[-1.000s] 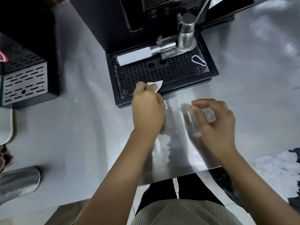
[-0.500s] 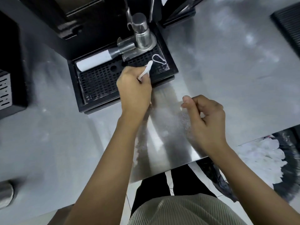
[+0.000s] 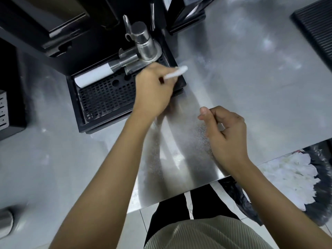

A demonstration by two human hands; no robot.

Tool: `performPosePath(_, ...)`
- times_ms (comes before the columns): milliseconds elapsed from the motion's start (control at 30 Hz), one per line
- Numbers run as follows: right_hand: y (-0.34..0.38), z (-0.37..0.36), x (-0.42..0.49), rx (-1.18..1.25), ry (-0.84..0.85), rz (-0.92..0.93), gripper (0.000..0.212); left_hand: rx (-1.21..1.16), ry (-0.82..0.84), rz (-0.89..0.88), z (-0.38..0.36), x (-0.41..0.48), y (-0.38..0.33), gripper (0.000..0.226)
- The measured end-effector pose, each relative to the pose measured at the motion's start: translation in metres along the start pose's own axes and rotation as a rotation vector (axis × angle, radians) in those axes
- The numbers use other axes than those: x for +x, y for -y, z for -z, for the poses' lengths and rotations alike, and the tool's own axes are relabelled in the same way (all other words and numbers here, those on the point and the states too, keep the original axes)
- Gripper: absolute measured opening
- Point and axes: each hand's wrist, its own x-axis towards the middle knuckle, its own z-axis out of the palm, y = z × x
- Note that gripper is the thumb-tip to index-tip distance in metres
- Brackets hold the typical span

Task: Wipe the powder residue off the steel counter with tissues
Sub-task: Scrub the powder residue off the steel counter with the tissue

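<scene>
Tissue (image 3: 177,73) pinched in our left hand (image 3: 153,92) sits over the right corner of the drip tray (image 3: 106,97), our right hand (image 3: 226,133) curled empty above the steel counter (image 3: 251,87) just beside it.

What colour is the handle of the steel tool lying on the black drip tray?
White. The handle is plain white with no pattern. The head view shows it best.

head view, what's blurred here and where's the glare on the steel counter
Head view: the left hand and the folded white tissue it pinches are smeared by motion blur; the right hand is sharper, its fingers curled; pale glare streaks run down the brushed steel counter between the two forearms, with a grainy sheen beside them.
</scene>
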Motion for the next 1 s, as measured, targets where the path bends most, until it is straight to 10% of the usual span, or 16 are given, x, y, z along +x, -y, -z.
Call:
performPosePath(133,0.000,-0.001,0.004,0.015,-0.003,0.006,0.037,-0.014,-0.146,0.012,0.011,0.046,0.004,0.018)
performPosePath(500,0.008,-0.010,0.015,0.008,-0.019,0.073,0.037,0.166,0.124,-0.364,-0.021,-0.044,0.004,0.035)
performPosePath(667,0.010,-0.009,0.017,0.012,-0.026,0.097,0.036,0.114,-0.229,-0.070,-0.011,-0.049,0.019,0.029)
performPosePath(800,0.012,-0.013,0.015,0.002,-0.007,0.135,0.039,0.090,-0.040,-0.129,-0.015,-0.056,0.012,0.033)
performPosePath(1000,0.014,-0.023,0.008,-0.005,0.027,0.164,0.038,0.010,-0.353,0.168,0.001,-0.060,0.021,0.030)
